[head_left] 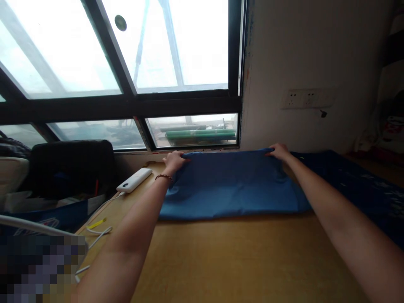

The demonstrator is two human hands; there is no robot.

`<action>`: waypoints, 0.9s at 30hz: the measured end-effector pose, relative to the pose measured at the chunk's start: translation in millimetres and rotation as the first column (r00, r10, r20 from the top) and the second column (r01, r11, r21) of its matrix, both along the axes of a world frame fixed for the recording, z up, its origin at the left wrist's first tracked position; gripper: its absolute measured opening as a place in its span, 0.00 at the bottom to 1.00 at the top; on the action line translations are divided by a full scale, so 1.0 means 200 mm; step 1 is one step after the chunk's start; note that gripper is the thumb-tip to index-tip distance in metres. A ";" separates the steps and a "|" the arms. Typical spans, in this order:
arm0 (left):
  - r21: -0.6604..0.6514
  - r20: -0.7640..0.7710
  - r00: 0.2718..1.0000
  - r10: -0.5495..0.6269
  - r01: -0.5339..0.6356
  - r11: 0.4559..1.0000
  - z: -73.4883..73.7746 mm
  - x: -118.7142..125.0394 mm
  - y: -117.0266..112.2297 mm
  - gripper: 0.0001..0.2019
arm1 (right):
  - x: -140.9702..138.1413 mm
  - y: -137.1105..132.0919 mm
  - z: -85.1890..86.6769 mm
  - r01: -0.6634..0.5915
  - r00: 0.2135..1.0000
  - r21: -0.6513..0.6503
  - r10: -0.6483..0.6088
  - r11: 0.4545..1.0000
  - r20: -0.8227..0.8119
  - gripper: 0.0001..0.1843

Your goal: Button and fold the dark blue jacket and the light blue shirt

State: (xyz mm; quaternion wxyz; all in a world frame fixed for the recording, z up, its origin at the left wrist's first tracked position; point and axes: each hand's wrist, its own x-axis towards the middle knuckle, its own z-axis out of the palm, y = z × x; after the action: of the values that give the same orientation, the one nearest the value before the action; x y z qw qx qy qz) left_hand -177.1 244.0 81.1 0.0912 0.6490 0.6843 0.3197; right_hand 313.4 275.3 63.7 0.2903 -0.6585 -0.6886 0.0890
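Observation:
A blue piece of cloth (225,183) stretches across the far part of the wooden table (227,256), folded along its near edge. My left hand (174,160) grips its far left corner, fingers closed over the fabric. At the far right corner, my right hand (279,150) pinches the same cloth. The far edge runs fairly straight between both hands and looks lifted a little. Some of the fingertips are hidden behind the fabric.
A white power bank (135,180) with a white cable lies left of my left hand. Dark blue patterned fabric (347,181) spreads at the right. Behind the table are a window (189,101) and a wall with sockets (299,99). A black bag-like object (72,164) stands left.

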 end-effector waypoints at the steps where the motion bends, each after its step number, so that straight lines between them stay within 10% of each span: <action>1: 0.144 -0.068 0.996 0.063 -0.053 0.988 0.07 0.03 -0.02 0.15 | 0.02 0.00 0.08 0.022 0.998 0.117 -0.030 0.993 0.059 0.13; 5: 0.555 -0.131 0.963 0.237 -0.127 0.822 0.31 0.14 -0.14 0.13 | 0.07 -0.09 0.34 0.076 0.975 0.505 -0.171 0.860 0.145 0.16; 9: 0.625 -0.059 0.980 0.189 -0.112 0.773 0.35 0.20 -0.34 0.11 | 0.11 -0.31 0.38 0.077 0.968 0.633 -0.209 0.770 0.137 0.14; 15: 0.507 -0.128 0.984 -0.122 0.171 0.845 0.00 0.12 -0.79 0.01 | 0.20 -0.89 -0.01 -0.152 0.950 0.493 -0.012 0.856 0.313 0.07; 20: 0.179 -0.627 0.690 -0.362 0.579 0.795 -0.37 -0.01 -1.22 0.08 | 0.23 -1.40 -0.40 -0.407 0.842 0.200 0.281 0.891 0.461 0.08; 27: 0.026 -0.675 0.589 -0.444 0.620 0.784 -0.39 -0.04 -1.48 0.12 | 0.24 -1.68 -0.46 -0.387 0.883 0.043 0.356 0.921 0.306 0.09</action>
State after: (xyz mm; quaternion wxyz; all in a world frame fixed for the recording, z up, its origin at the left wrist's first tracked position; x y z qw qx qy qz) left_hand -185.5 -51.9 2.3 -0.1392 0.8988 0.3967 0.1242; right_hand 361.1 -61.6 -28.6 0.1964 -0.5041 -0.8410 0.0090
